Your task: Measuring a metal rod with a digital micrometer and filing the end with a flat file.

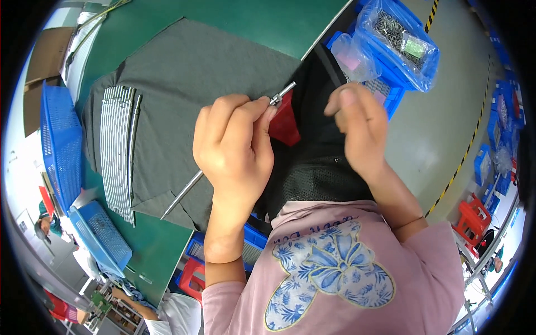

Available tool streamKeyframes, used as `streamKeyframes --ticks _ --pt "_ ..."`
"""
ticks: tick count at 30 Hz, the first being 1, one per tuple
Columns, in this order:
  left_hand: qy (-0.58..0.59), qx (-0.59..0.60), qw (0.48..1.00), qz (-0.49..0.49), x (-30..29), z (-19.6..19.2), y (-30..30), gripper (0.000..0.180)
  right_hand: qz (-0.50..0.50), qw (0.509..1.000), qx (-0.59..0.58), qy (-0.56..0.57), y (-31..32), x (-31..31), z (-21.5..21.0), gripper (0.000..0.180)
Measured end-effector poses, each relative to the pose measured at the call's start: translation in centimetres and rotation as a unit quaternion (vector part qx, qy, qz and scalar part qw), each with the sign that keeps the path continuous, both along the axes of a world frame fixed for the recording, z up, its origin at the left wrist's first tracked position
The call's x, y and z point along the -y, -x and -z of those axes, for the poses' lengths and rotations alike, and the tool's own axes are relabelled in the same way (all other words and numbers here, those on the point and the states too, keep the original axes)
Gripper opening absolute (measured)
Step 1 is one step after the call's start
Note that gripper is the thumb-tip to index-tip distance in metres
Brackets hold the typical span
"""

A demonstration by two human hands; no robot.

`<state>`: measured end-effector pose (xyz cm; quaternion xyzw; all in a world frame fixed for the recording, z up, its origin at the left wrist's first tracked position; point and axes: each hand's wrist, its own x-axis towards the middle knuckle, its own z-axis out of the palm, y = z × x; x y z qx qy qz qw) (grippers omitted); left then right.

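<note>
My left hand (234, 137) is closed round a thin metal rod (183, 194), held at a slant. The rod's stepped, collared tip sticks out past the thumb and forefinger, and its long end reaches down-left over the cloth. My right hand (362, 125) hovers apart from the tip, to its right, above my lap. Its fingers are curled in toward the thumb and slightly blurred; whatever they hold, if anything, is hidden. On the grey cloth (178, 64) to the left, several similar metal rods (116, 156) lie side by side in a row.
The cloth covers part of a green table (240, 22). At the far right, a blue bin (430, 70) lined with plastic holds small metal parts. Two blue baskets (62, 145) (100, 231) stand along the left. A co-worker's arm (134, 304) shows at lower left, near a red stool (191, 276).
</note>
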<state>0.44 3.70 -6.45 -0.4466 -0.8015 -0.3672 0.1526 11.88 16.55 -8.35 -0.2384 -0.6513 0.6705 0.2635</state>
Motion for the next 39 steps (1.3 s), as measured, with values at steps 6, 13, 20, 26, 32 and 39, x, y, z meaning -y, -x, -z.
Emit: streamKeyframes --ticks 6,13,20,26,32,39 --pt "-0.003 0.018 1.000 0.000 -0.2 0.0 -0.1 0.017 -0.110 0.991 0.064 -0.038 0.4 1.8 0.0 0.021" --pt "-0.010 0.010 1.000 0.001 -0.1 0.2 -0.1 0.018 -0.073 0.986 0.068 -0.135 0.6 2.2 0.4 0.011" --pt "-0.016 0.016 1.000 0.002 -0.2 0.1 -0.2 0.018 0.055 0.963 -0.050 -0.259 1.7 3.3 1.6 0.015" --pt "-0.024 0.015 1.000 0.000 -0.3 0.2 -0.1 0.018 -0.010 0.874 -0.013 -0.485 -0.4 2.0 1.8 0.041" --pt "-0.013 -0.003 1.000 0.004 -0.3 -0.2 -0.2 0.018 -0.010 0.866 -0.046 -0.499 1.4 1.4 0.6 0.040" --pt "-0.017 0.003 1.000 0.007 -0.5 -0.2 -0.3 0.018 -0.036 0.862 -0.012 -0.506 0.0 1.2 0.7 0.043"
